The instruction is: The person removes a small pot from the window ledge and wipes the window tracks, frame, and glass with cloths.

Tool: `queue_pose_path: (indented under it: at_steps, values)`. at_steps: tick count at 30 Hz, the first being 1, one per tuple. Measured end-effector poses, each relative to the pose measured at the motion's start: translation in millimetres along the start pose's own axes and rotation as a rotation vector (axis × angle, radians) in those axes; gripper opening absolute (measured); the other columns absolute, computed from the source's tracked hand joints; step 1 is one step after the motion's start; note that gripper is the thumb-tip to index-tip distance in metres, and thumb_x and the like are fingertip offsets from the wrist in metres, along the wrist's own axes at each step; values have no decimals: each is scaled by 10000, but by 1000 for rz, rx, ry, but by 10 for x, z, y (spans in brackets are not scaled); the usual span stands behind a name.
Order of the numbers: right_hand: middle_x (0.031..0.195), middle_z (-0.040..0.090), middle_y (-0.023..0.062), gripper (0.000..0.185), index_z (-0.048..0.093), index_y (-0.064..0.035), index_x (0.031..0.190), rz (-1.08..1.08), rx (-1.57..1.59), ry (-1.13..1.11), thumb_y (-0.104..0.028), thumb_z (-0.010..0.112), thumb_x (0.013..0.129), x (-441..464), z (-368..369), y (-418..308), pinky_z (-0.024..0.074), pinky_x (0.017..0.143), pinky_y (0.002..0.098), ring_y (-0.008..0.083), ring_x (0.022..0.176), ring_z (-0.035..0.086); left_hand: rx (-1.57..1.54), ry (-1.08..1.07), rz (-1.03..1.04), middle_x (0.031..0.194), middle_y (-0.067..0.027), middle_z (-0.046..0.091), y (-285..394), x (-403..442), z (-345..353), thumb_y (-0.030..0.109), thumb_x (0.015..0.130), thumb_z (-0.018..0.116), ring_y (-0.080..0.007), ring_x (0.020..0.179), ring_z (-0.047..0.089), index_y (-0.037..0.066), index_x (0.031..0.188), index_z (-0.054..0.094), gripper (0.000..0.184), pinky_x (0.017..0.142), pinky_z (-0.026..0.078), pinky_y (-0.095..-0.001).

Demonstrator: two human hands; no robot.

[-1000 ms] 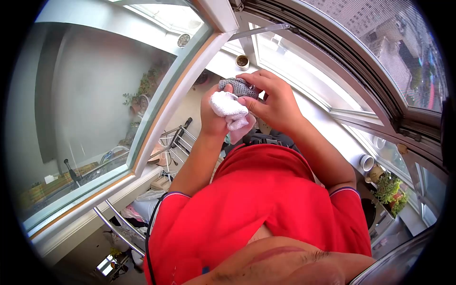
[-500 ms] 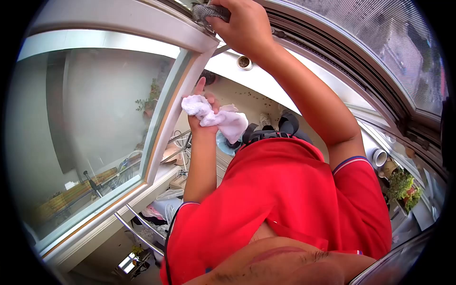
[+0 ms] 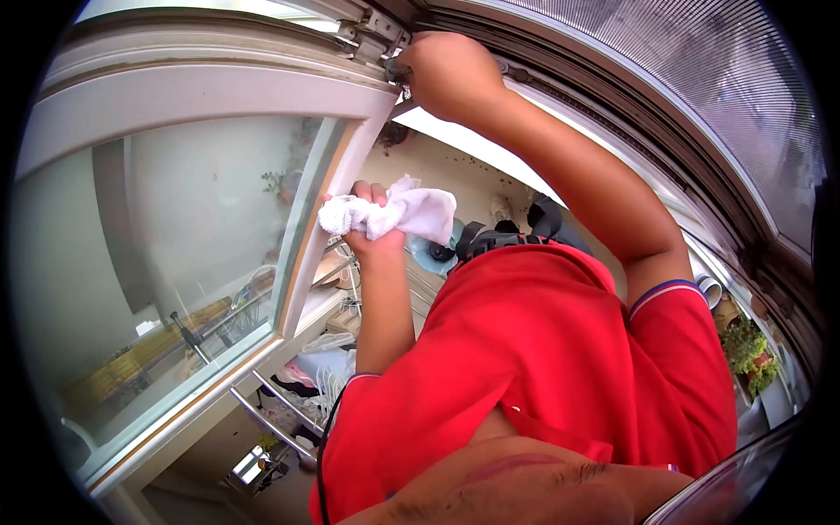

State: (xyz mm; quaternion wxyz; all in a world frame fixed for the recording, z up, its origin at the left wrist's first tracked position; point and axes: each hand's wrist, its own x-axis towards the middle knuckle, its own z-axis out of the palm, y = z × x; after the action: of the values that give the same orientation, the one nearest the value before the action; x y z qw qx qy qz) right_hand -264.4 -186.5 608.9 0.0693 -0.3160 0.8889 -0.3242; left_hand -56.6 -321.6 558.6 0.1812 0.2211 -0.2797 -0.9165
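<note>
My left hand point(image 3: 374, 229) is closed around a crumpled white cloth point(image 3: 398, 214), beside the inner edge of the open window sash point(image 3: 219, 94). The cloth's loose end hangs out to the right. Raised at the top, my right hand point(image 3: 453, 77) is closed on a grey mesh cloth point(image 3: 398, 72), of which only a small part shows at the fingers. That hand is at the sash's upper corner, just below a metal hinge point(image 3: 376, 33).
A dark window track point(image 3: 612, 96) curves along the upper right, beside a mesh screen point(image 3: 691, 61). Metal rails point(image 3: 276, 429) stand at lower left. Potted plants point(image 3: 748, 350) are at the right. A blue basin point(image 3: 426, 254) lies below my left hand.
My right hand has moved from beside my left hand up to the sash corner with the grey cloth. My left hand has shifted left and closed round the white cloth. The view has shifted.
</note>
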Motion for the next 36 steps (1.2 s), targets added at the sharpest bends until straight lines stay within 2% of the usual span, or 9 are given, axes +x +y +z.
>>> queue_pose_path:
  at_steps: [3, 6, 10, 13, 16, 20, 22, 33, 36]
  values:
    - [931, 688, 128, 266, 736, -56, 1038, -161, 358, 473, -157, 734, 792, -4, -84, -26, 526, 783, 396, 311, 872, 663, 13, 65, 28, 671, -39, 536, -7, -13, -23, 607, 955, 439, -210, 616, 543, 108, 733, 560, 560, 600, 487, -426]
    - [985, 697, 145, 255, 751, -72, 1006, -444, 599, 432, -136, 679, 770, 139, -32, -55, 527, 829, 420, 339, 930, 656, 34, 89, 48, 667, -51, 553, 39, 35, -74, 603, 954, 447, -210, 590, 537, 66, 857, 624, 573, 553, 476, -396]
    - [953, 705, 135, 308, 755, -91, 1041, -359, 486, 153, -140, 688, 744, 185, 67, 182, 538, 820, 410, 332, 908, 671, 110, 167, 129, 646, -56, 558, -5, 46, -134, 606, 949, 456, -204, 543, 518, 28, 1005, 663, 618, 516, 458, -378]
    - [935, 683, 136, 224, 745, -44, 982, -220, -29, -154, -101, 701, 770, 114, -68, 114, 530, 796, 401, 326, 881, 658, 122, 183, 131, 626, -54, 550, -4, 25, -154, 614, 945, 453, -199, 528, 509, 21, 1023, 667, 635, 531, 462, -380]
    - [914, 694, 127, 212, 750, -58, 973, -225, 28, -90, -110, 685, 778, 152, 65, 193, 540, 785, 411, 333, 883, 664, 113, 157, 144, 615, -50, 546, -25, 47, -74, 631, 938, 451, -198, 533, 511, 21, 1018, 667, 653, 546, 466, -368]
    - [971, 721, 135, 252, 747, -48, 1014, -45, 749, -50, -128, 696, 781, 170, -252, -84, 543, 818, 383, 317, 885, 681, 97, 162, 159, 613, -40, 545, -77, 38, -10, 640, 939, 451, -200, 540, 515, 15, 1031, 666, 668, 541, 458, -337]
    - [863, 722, 157, 296, 744, -51, 1031, -263, 841, 211, -244, 724, 808, 211, -418, -332, 534, 733, 356, 275, 754, 679, 110, 129, 162, 614, -38, 544, -71, 23, -47, 629, 947, 447, -200, 541, 514, 12, 1027, 668, 660, 532, 450, -328]
    - [918, 713, 141, 323, 724, -24, 1062, -174, 383, 18, -118, 717, 753, 194, 6, 84, 531, 822, 354, 281, 851, 684, 92, 105, 169, 607, -41, 577, -67, 89, -161, 637, 957, 444, -208, 476, 542, 1, 1080, 623, 673, 484, 461, -342]
    - [848, 722, 145, 244, 748, -46, 993, -355, 820, 162, -186, 735, 793, 368, -392, -337, 538, 708, 347, 254, 737, 688, 124, 155, 208, 620, -38, 583, -75, 75, -64, 628, 960, 444, -203, 476, 536, 24, 1075, 625, 641, 485, 454, -339]
